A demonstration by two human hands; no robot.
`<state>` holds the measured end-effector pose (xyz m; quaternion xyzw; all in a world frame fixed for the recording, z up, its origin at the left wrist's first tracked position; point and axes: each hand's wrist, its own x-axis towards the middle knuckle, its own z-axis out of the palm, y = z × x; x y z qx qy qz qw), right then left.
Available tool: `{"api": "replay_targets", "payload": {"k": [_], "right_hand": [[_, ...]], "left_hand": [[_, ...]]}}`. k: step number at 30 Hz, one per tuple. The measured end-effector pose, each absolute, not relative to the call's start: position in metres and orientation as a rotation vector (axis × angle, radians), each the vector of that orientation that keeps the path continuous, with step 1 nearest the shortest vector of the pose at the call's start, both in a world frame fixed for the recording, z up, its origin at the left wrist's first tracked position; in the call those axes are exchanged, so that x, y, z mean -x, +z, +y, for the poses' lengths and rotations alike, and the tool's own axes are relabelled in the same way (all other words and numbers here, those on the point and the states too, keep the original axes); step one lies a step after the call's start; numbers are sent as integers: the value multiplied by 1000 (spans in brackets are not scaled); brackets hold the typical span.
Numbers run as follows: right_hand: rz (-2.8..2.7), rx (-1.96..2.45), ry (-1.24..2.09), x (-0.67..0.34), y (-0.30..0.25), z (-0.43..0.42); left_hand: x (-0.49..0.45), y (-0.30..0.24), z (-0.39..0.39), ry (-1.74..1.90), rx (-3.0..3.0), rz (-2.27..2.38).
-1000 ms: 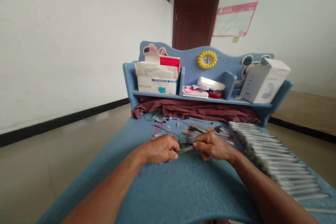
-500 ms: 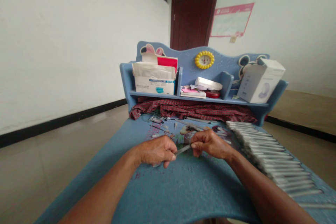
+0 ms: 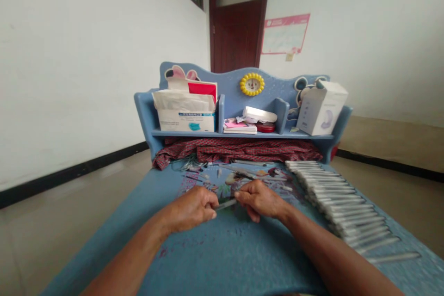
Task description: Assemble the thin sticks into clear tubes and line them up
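Note:
A slim, translucent pen [image 3: 226, 205] spans the gap between my two hands, just above the desk. My left hand [image 3: 197, 209] is closed round its left part. The fingertips of my right hand [image 3: 261, 200] pinch the other end, and they cover its tip. Beyond the hands, small dark and clear pen parts [image 3: 243, 175] lie scattered over the printed desk top. To the right, many similar pens [image 3: 342, 201] are laid side by side in a long row, with one pen [image 3: 393, 257] lying at its near end.
The blue desk [image 3: 229, 259] has a raised shelf [image 3: 249, 136] at the back. On it stand a mask box [image 3: 187, 120], a white box [image 3: 321, 108] and a red round tin [image 3: 265, 127]. A checked cloth [image 3: 236, 149] lies beneath.
The head view has turned to the right, so the desk and shelf appear further left. Both hands keep hold of the pen, which still lies between them.

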<state>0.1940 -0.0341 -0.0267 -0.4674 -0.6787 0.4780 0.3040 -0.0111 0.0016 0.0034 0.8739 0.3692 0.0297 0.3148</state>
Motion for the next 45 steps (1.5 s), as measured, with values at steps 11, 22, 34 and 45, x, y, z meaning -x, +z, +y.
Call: {"api": "replay_targets", "payload": {"k": [11, 22, 34, 45], "right_hand": [[-1764, 1082, 1182, -203, -24, -30], [-1987, 1055, 1119, -207, -29, -31], [-1887, 1197, 1352, -205, -29, -32], [-1859, 1214, 1034, -200, -32, -31]], "left_hand": [[11, 8, 1, 110, -2233, 989], [12, 11, -3, 83, -2255, 926], [9, 4, -2, 104, -2328, 939], [7, 4, -2, 108, -2348, 973]]}}
